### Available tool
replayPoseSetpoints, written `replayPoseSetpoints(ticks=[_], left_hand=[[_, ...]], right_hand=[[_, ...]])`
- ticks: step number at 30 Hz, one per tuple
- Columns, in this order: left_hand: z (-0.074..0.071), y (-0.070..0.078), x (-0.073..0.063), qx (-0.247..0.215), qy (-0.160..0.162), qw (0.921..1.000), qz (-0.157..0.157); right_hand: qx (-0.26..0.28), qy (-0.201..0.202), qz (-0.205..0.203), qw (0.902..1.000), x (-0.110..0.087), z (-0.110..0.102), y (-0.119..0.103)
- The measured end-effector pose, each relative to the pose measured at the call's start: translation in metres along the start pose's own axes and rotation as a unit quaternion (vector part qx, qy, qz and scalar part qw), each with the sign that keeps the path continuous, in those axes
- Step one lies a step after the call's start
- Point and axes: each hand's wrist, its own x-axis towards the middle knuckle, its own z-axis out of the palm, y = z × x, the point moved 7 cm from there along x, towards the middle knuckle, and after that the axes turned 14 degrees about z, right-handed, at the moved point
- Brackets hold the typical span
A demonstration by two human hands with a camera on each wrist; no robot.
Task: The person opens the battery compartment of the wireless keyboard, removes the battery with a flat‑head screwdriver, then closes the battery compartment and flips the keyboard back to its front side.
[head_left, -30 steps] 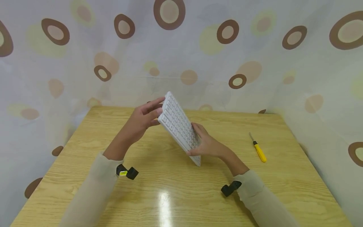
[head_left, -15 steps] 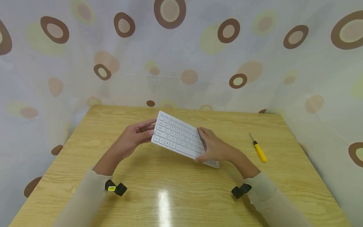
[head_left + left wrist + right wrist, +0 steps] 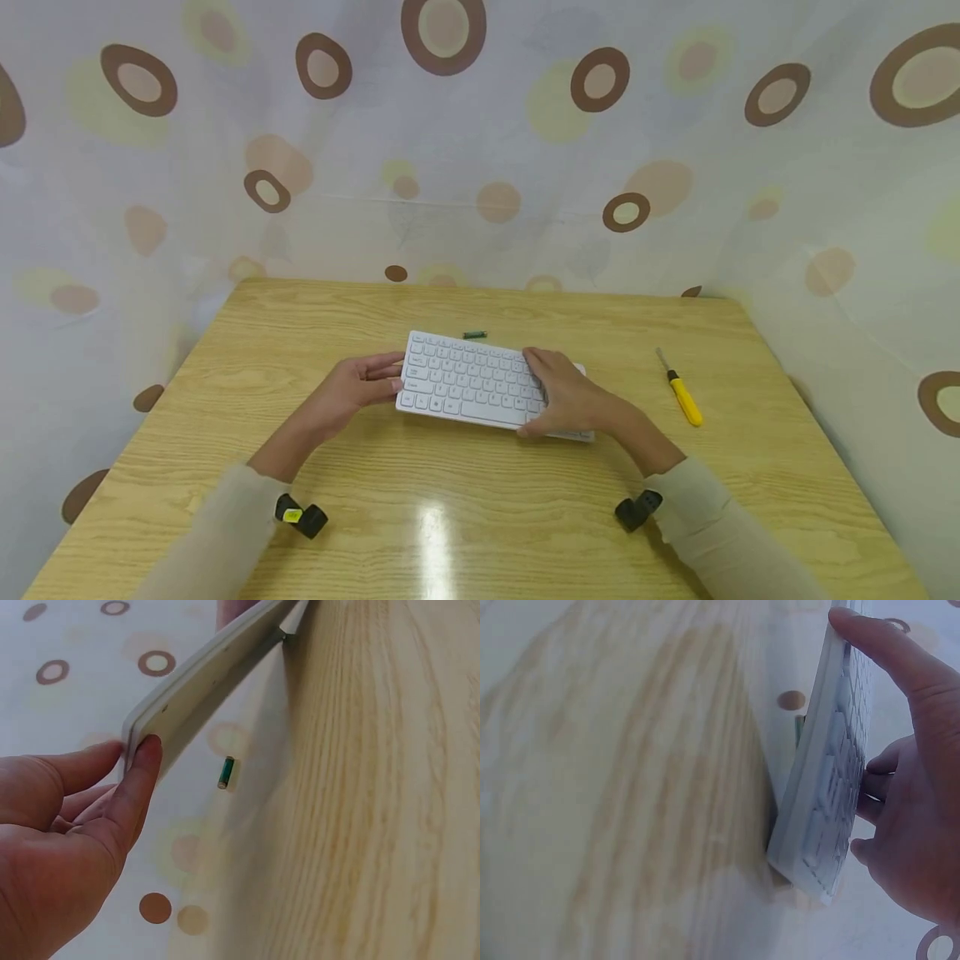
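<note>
A white keyboard (image 3: 465, 379) faces keys up over the middle of the wooden table, its left end raised off the top in the left wrist view. My left hand (image 3: 360, 387) pinches that left end, thumb on one face and fingers on the other. My right hand (image 3: 566, 396) spans the keyboard near its right end, thumb on the near edge and fingers at the far edge. Just behind the keyboard lies a small green battery (image 3: 475, 335), also visible past the keyboard's underside as a green cylinder (image 3: 226, 772) in the left wrist view.
A screwdriver (image 3: 684, 400) with a yellow handle lies on the table (image 3: 360, 517) to the right of the right hand. A patterned sheet (image 3: 495, 150) hangs behind the table and along its sides.
The keyboard has swung from steeply tilted to nearly flat, its left end coming down, both hands holding it throughout. The battery behind it has come into view. The screwdriver stays put.
</note>
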Motion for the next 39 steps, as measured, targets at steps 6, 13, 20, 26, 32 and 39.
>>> replayPoseSetpoints(ticks=[6,13,20,26,32,39], left_hand=[[-0.001,-0.012,-0.002,0.013,0.007,0.9999,-0.003],[-0.004,-0.023,-0.004,0.037,0.009,0.999,-0.021],[-0.009,-0.037,-0.008,0.096,0.001,0.9944,-0.043],[-0.008,-0.038,-0.003,0.13,-0.007,0.9908,-0.036],[-0.007,-0.037,-0.002,0.162,-0.004,0.9856,-0.046],[-0.007,-0.041,0.002,0.181,0.016,0.9818,-0.056]], right_hand=[[-0.02,0.001,0.014,0.9997,-0.002,0.003,0.015],[-0.044,0.0,0.04,0.9983,-0.008,0.005,0.034],[0.031,-0.052,0.05,0.997,-0.012,0.007,0.036],[0.034,-0.052,0.049,0.9969,-0.01,0.005,0.036],[0.017,-0.048,0.045,0.9977,-0.001,0.006,0.038],[0.027,-0.046,0.047,0.9975,0.003,0.005,0.045]])
